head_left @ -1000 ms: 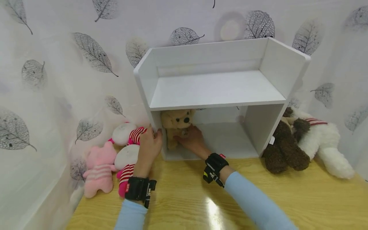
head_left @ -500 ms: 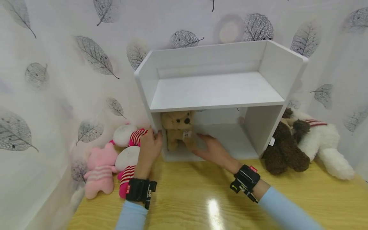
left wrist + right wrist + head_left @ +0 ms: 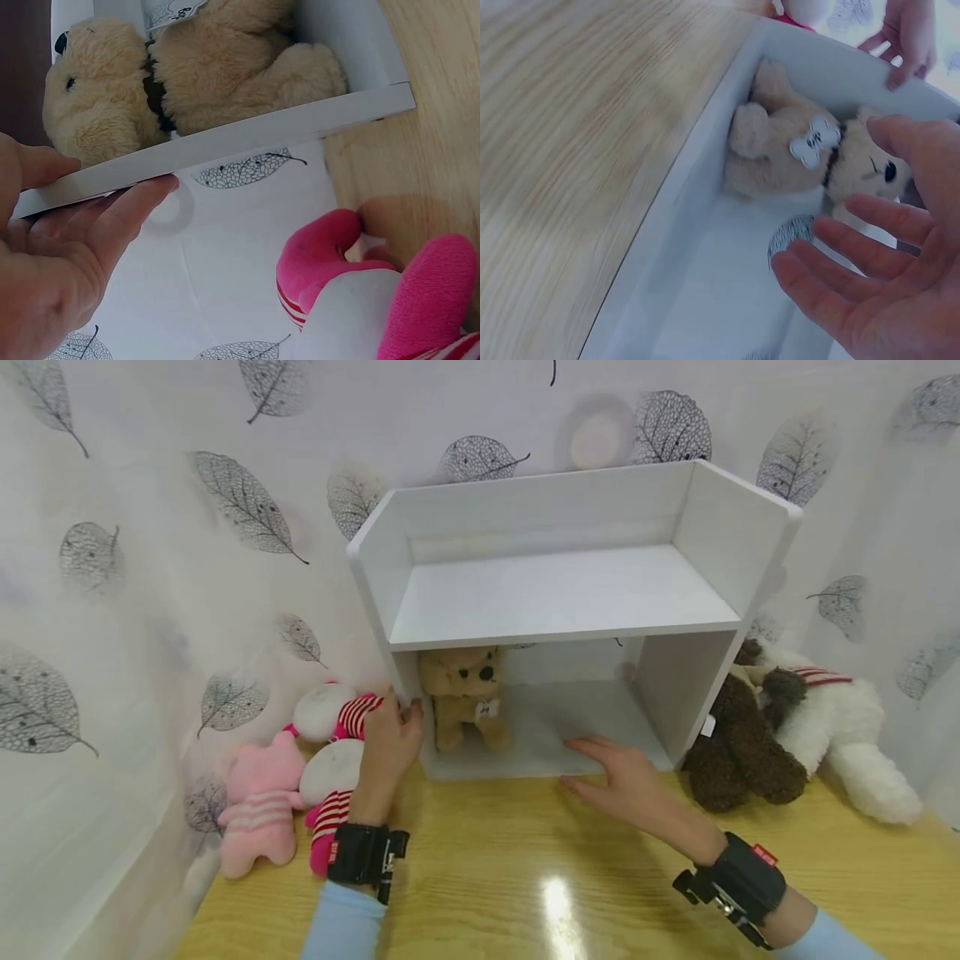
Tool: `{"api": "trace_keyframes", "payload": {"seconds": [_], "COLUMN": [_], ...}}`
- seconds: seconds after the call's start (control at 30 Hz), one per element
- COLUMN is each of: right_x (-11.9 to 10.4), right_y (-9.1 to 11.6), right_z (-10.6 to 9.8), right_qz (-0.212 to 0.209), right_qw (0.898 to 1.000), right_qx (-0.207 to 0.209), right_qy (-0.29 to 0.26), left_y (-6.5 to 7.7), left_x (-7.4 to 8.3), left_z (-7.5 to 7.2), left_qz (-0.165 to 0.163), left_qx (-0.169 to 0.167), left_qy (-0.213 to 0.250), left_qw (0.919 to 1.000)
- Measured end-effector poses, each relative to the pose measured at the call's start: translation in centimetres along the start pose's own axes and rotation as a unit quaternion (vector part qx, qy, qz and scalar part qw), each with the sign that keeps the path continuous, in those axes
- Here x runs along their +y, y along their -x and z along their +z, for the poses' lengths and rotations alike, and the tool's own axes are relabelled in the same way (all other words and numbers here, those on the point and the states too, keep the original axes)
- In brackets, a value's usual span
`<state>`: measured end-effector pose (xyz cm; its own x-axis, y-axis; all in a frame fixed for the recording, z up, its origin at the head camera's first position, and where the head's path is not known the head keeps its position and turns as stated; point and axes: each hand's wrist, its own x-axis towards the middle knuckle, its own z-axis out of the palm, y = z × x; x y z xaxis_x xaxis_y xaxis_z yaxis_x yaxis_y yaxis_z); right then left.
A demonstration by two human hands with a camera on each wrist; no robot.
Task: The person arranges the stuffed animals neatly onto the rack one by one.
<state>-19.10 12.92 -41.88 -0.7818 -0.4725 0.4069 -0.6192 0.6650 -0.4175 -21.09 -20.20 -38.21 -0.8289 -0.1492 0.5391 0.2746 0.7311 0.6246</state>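
Note:
A tan plush dog (image 3: 462, 697) with a dark collar and a white bone-shaped tag (image 3: 814, 141) sits in the lower left corner of a white two-tier shelf (image 3: 570, 597). My left hand (image 3: 388, 743) holds the shelf's left side panel (image 3: 217, 148), thumb on the inner side and fingers along the outer side. My right hand (image 3: 630, 789) hovers by the front edge of the bottom compartment, fingers extended and holding nothing. In the right wrist view a space separates it from the dog.
Left of the shelf lie a pink plush pig (image 3: 258, 810) and two white-and-pink plush toys in red stripes (image 3: 330, 777). A dark brown plush (image 3: 742, 747) and a white fluffy plush (image 3: 847, 735) lean by its right side. Everything stands on a wooden table (image 3: 480, 868).
My right hand has let go of the plush dog and drawn back to the right, out toward the shelf's front edge. The dog stays in the corner; my left hand has not moved.

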Motion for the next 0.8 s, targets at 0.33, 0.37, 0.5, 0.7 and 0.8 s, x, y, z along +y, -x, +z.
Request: {"api": "trace_keyframes", "payload": {"seconds": [0.33, 0.37, 0.5, 0.7, 0.8], "right_x": [2.6, 3.0, 4.6, 6.7, 7.7], "right_y": [5.0, 5.4, 6.6, 7.9, 8.3], "right_z": [-5.3, -5.9, -7.5, -9.2, -10.0], "right_qz": [0.003, 0.001, 0.02, 0.079, 0.102], "right_qw": [0.994, 0.992, 0.984, 0.976, 0.971], "right_qx": [0.089, 0.104, 0.149, 0.18, 0.195], "right_qy": [0.061, 0.072, 0.091, 0.091, 0.096], "left_y": [-0.1, -0.1, -0.1, -0.2, -0.2], "left_x": [0.3, 0.3, 0.5, 0.6, 0.6], "left_z": [-0.2, -0.2, -0.4, -0.4, -0.3], "left_qz": [-0.009, -0.015, -0.032, -0.04, -0.045], "left_qx": [-0.013, -0.014, -0.016, -0.027, -0.032], "left_qy": [0.006, 0.008, 0.008, 0.012, 0.012], "left_qw": [0.9999, 0.9998, 0.9993, 0.9988, 0.9984]}}
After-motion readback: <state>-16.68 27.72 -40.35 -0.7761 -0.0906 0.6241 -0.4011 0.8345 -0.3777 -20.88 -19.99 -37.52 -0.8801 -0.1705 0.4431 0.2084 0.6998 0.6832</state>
